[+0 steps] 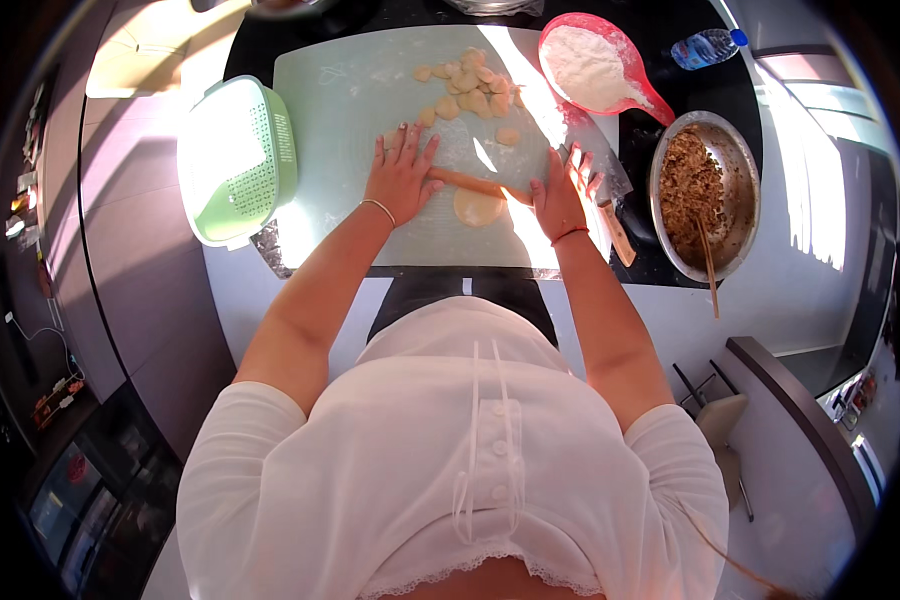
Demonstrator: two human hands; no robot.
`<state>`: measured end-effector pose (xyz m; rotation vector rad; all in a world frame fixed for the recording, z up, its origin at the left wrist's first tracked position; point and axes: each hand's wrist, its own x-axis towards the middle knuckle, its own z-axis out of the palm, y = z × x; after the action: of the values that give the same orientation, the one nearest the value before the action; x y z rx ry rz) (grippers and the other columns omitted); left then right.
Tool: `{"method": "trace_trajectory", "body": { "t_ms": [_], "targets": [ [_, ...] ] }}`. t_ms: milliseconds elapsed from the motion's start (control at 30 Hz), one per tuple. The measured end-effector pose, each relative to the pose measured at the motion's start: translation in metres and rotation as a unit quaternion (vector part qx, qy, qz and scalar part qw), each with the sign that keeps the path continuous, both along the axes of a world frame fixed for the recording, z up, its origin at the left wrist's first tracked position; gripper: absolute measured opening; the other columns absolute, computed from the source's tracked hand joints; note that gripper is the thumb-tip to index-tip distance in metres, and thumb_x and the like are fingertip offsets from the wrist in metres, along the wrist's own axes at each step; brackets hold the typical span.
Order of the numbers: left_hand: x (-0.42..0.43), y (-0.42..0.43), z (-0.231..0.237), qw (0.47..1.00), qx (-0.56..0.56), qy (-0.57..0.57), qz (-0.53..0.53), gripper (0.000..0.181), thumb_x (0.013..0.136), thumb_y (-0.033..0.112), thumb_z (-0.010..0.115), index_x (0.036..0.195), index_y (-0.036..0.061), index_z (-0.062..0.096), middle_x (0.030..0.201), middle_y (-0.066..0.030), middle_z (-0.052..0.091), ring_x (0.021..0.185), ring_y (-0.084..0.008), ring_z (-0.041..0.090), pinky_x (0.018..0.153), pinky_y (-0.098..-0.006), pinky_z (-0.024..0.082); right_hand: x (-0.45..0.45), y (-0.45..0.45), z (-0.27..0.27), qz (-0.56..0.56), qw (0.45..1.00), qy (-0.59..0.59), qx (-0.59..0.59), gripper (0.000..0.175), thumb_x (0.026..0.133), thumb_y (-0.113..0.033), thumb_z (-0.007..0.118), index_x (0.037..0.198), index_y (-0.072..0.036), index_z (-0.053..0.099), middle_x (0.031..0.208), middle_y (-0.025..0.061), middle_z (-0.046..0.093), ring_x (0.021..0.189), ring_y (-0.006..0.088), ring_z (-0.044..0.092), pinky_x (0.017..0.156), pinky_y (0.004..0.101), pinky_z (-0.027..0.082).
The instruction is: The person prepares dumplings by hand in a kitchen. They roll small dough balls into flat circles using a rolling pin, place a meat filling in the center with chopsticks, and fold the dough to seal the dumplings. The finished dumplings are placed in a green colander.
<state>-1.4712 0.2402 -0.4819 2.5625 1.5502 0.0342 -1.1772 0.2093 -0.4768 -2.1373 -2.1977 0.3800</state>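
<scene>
A thin wooden rolling pin (477,184) lies across a pale pastry mat (330,142). My left hand (401,184) is over its left end, fingers spread forward. At the other end, my right hand (559,196) holds the pin under the palm. Beneath the pin's middle, partly covered by it, is a round flat dough wrapper (478,210). Beyond my hands sits a cluster of small dough pieces (474,81), floured and lumpy. One pressed dough piece (507,136) lies apart from them, nearer the pin. The pin's ends are hidden by my hands.
Just right of my right hand lies a knife (616,232) with a wooden handle. Further right, a metal bowl (751,210) holds brown filling and chopsticks. A red scoop (640,71) of flour and a water bottle (709,49) stand behind. Left is a green basket (285,142).
</scene>
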Motion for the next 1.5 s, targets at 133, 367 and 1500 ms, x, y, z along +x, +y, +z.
{"method": "trace_trajectory", "body": {
  "t_ms": [133,367,1500],
  "targets": [
    [-0.012,-0.034,0.011,0.997,-0.043,0.054,-0.045,0.076,0.088,0.047,0.063,0.152,0.0161,0.035,0.162,-0.0144,0.022,0.147,-0.0365,0.025,0.116,-0.062,0.021,0.01,-0.036,-0.024,0.073,0.988,0.131,0.044,0.062,0.088,-0.029,0.065,0.141,-0.006,0.044,0.158,0.0271,0.021,0.146,0.0493,0.018,0.117,0.0617,0.017],
    [-0.022,-0.086,0.027,0.993,-0.07,0.027,-0.088,0.062,0.087,0.031,0.065,0.144,0.0156,0.045,0.158,-0.0107,0.031,0.144,-0.0331,0.032,0.115,-0.0601,0.024,0.018,-0.091,-0.014,0.133,0.986,0.095,-0.038,0.025,0.089,-0.017,0.066,0.104,-0.003,0.053,0.158,0.0219,0.026,0.147,0.0473,0.019,0.118,0.0577,0.023],
    [0.064,-0.002,-0.007,0.968,-0.071,-0.205,-0.128,0.004,0.081,0.011,0.067,0.081,0.01,0.064,0.083,-0.0072,0.063,0.085,-0.0309,0.059,0.076,-0.044,0.049,0.017,-0.04,0.027,-0.05,0.992,0.098,0.062,0.047,0.084,-0.014,0.069,0.127,-0.007,0.052,0.152,0.0208,0.036,0.144,0.0459,0.027,0.117,0.0526,0.029]
  ]
}}
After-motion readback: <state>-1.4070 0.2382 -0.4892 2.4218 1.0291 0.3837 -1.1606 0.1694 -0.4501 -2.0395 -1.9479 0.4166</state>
